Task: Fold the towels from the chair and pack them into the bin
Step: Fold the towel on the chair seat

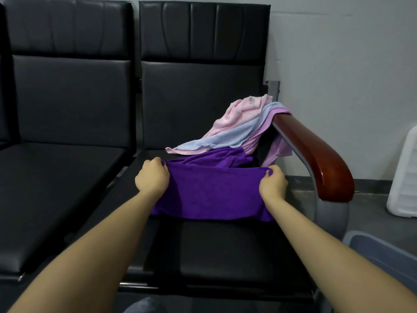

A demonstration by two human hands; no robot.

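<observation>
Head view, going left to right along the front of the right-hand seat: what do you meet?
Left hand → purple towel held between both hands → right hand → wooden armrest → white plastic item on the floor.

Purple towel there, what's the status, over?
Left hand and right hand grip purple terry towel by its corners over black padded chair seat. Pastel towel pile waits behind. Nothing blocking.

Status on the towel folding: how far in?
Early. Nothing looks packed: the visible part of the bin shows no towels. In hand: left hand and right hand grip the purple towel stretched over the seat. Left: pink, blue and lilac towels heaped unfolded by the armrest.
</observation>
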